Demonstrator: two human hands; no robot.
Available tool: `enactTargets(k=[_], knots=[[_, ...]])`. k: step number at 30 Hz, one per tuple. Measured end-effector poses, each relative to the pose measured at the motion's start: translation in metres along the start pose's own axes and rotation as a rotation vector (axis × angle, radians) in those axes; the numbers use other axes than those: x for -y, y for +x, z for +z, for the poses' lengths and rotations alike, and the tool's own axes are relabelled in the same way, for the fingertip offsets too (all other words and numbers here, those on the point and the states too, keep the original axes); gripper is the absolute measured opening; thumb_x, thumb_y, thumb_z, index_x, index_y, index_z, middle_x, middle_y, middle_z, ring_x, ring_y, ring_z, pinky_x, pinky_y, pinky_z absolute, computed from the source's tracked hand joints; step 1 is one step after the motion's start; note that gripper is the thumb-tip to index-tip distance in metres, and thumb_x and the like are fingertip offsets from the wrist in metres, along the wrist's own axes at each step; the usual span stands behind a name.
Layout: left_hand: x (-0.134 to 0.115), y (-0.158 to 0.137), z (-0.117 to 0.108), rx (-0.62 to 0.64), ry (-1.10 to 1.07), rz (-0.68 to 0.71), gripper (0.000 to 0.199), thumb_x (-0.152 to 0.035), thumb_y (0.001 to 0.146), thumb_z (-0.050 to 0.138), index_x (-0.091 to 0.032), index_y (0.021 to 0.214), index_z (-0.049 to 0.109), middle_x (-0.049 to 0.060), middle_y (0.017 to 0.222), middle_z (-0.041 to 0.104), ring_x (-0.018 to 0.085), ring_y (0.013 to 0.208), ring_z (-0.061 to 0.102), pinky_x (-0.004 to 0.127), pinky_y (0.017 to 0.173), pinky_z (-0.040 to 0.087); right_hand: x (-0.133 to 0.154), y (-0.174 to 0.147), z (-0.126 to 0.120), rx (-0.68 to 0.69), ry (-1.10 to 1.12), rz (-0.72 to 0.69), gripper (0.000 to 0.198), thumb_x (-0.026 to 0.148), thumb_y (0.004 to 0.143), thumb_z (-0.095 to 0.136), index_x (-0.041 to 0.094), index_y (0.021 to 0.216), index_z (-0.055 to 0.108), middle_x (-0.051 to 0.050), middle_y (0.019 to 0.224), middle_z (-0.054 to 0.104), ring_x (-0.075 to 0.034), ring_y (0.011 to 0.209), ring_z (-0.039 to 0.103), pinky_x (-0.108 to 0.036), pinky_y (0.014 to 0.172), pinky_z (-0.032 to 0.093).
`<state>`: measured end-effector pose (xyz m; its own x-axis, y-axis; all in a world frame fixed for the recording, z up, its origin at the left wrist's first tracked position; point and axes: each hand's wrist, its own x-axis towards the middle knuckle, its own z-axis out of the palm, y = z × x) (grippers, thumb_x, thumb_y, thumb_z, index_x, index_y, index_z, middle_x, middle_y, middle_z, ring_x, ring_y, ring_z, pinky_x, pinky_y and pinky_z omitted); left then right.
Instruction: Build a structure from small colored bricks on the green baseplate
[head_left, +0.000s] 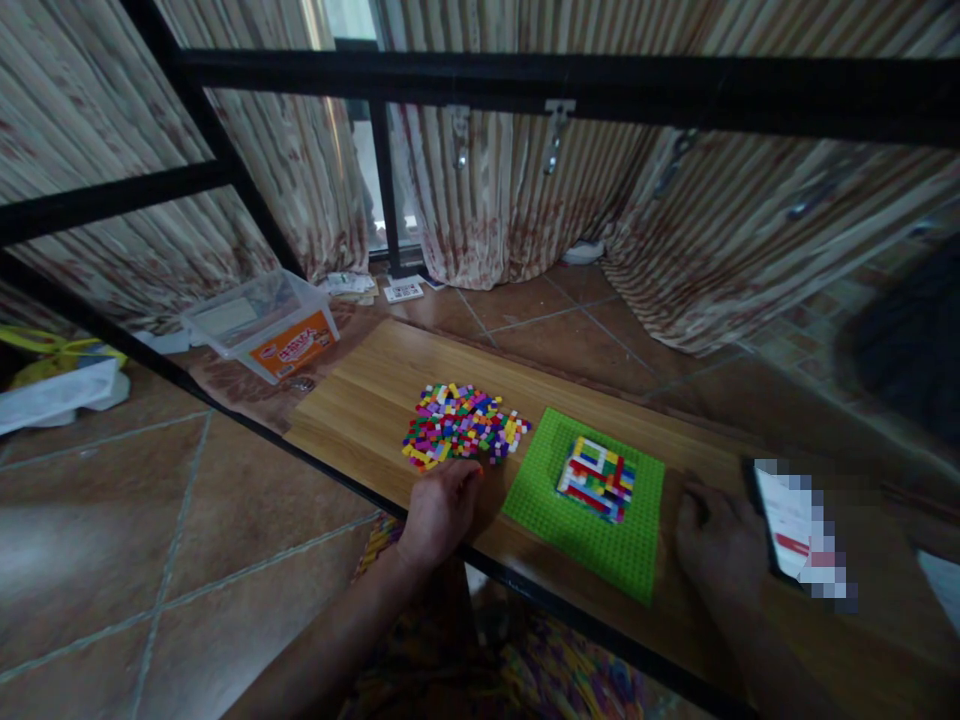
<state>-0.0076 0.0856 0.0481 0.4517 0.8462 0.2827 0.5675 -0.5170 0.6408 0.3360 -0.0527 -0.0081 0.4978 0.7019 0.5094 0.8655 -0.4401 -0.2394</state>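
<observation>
My left hand [441, 512] is at the near edge of a loose pile of small multicoloured building bricks [457, 420]. Its fingers pinch together, and a tiny orange brick [478, 470] shows at their tips. To the right of the pile lies a green studded baseplate [536, 500]. A block built of red, white, yellow, blue and green bricks [598, 480] sits on it, low and roughly square. Just beyond the plate's right edge, my right hand [720, 530] rests on the table, loosely curled, with a gap between thumb and finger and nothing visible in it.
The narrow wooden table [375, 385] has a dark frame. A phone [795, 530], partly pixelated, lies at the right. On a cloth-covered surface at the far left stands a clear plastic box [277, 325] with an orange label. Black metal bars [525, 85] cross in front of striped curtains [502, 200].
</observation>
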Motion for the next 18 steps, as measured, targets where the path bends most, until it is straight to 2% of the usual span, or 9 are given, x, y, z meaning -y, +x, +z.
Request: enactTargets(k=[4,7,18], knots=[[0.001,0.008,0.005,0.010,0.182,0.092,0.017,-0.024,0.093,0.048,-0.023,0.092,0.065,0.002,0.082,0.067,0.015,0.077,0.063,0.024,0.068,0.048,0.000,0.000,0.001,-0.011,-0.014,0.016,0.035,0.036,0.086,0.041,0.016,0.097,0.069,-0.016,0.092,0.063,-0.031,0.090,0.056,-0.043,0.077,0.041],[-0.001,0.013,0.005,0.014,0.240,0.131,0.017,-0.022,0.093,0.046,-0.021,0.092,0.064,0.003,0.083,0.067,0.016,0.079,0.062,0.025,0.069,0.048,0.001,-0.001,0.002,-0.017,-0.019,0.009,0.036,0.035,0.086,0.041,0.013,0.096,0.068,-0.016,0.092,0.062,-0.030,0.088,0.056,-0.042,0.076,0.041],[0.002,0.028,0.015,0.051,0.197,0.121,0.020,-0.019,0.094,0.043,-0.020,0.083,0.060,0.002,0.082,0.062,0.013,0.072,0.058,0.023,0.064,0.044,0.003,0.000,0.000,-0.015,-0.037,-0.002,0.030,0.030,0.085,0.044,0.015,0.097,0.067,-0.013,0.094,0.063,-0.027,0.090,0.057,-0.041,0.079,0.044]])
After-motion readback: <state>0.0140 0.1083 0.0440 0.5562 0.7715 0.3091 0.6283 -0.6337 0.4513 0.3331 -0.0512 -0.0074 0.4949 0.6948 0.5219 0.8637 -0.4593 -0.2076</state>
